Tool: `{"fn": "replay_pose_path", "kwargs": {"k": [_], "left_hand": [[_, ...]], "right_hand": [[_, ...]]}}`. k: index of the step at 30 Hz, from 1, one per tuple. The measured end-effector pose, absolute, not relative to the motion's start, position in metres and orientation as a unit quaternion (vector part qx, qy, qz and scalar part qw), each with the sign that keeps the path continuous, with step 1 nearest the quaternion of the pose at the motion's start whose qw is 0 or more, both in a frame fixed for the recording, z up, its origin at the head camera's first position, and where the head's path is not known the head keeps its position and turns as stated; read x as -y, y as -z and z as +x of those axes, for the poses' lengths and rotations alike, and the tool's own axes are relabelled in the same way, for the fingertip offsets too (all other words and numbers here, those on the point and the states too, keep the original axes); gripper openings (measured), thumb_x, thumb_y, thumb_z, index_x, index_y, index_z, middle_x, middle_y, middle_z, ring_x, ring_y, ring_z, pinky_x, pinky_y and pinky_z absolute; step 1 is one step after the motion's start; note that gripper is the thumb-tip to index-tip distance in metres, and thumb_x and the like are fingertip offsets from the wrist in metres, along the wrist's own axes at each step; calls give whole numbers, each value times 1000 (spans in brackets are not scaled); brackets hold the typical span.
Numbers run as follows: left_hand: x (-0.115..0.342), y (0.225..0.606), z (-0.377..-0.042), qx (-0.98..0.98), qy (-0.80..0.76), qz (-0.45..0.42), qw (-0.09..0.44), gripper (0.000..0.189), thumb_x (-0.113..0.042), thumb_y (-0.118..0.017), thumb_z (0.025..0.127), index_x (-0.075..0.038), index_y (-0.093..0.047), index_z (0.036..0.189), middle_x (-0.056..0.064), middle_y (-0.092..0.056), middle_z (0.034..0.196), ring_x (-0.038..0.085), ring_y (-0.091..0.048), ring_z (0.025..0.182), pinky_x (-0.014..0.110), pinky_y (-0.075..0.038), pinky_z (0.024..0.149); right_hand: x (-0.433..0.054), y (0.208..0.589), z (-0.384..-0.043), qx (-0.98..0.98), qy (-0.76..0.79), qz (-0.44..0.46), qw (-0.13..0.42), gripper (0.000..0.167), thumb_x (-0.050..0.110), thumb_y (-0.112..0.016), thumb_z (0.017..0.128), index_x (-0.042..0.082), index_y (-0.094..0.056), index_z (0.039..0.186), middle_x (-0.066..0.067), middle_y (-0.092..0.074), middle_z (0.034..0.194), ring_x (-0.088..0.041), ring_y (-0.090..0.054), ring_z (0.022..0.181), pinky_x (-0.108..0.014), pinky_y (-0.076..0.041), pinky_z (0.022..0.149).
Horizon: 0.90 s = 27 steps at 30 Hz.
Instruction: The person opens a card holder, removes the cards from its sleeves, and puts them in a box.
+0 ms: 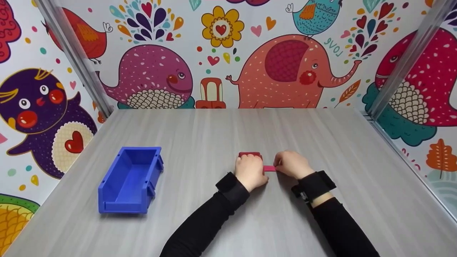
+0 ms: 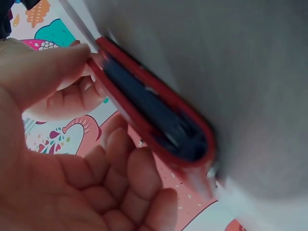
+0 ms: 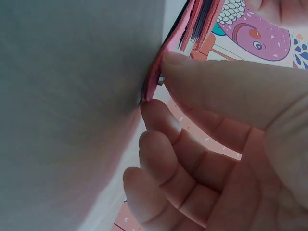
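Note:
A small red wallet (image 1: pixel 250 154) lies on the table under my left hand (image 1: pixel 250 173), which covers most of it. In the left wrist view, the thumb and fingers grip one end of the wallet (image 2: pixel 122 107), and a dark inside shows between its red walls. To the right, my right hand (image 1: pixel 293 165) pinches the end of the wallet's pinkish-red strap (image 1: pixel 269 168). The right wrist view shows the thumb on the strap (image 3: pixel 153 79) near a small metal snap (image 3: pixel 161 79), with the other fingers curled below.
On the left of the table (image 1: pixel 200 135) stands a blue plastic bin (image 1: pixel 123 207). Printed cartoon walls (image 1: pixel 214 43) close in the back and sides, with metal posts (image 1: pixel 76 57) at the corners. Black bands (image 1: pixel 234 189) wrap both wrists.

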State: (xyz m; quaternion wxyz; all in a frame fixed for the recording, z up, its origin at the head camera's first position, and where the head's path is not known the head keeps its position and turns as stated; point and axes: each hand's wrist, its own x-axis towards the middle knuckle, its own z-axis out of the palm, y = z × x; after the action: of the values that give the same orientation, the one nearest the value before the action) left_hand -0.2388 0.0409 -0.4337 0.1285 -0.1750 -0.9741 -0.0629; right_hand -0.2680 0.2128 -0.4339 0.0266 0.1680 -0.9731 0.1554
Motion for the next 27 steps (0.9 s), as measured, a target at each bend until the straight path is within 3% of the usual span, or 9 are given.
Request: {"fn": "replay_pose_path", "kwargs": {"k": [18,27], "left_hand": [[-40,430,-232,971,84,-164,151,35,-38,-79,72,-8,-66,86,9,-64,81,29,-62,78,42,-46,68],[-27,418,-231,964,136,-175,144,24,-32,-75,75,-12,-61,73,5,-60,70,28,-62,70,41,-49,63]], "right_hand": [[-214,433,-267,974,-152,168,28,6,6,-74,79,11,-71,82,-2,-63,76,-22,-59,71,-42,-50,66],[-214,432,-267,973,-155,169,31,8,6,-75,78,11,-70,81,-2,-63,76,-22,-59,72,-42,-49,65]]}}
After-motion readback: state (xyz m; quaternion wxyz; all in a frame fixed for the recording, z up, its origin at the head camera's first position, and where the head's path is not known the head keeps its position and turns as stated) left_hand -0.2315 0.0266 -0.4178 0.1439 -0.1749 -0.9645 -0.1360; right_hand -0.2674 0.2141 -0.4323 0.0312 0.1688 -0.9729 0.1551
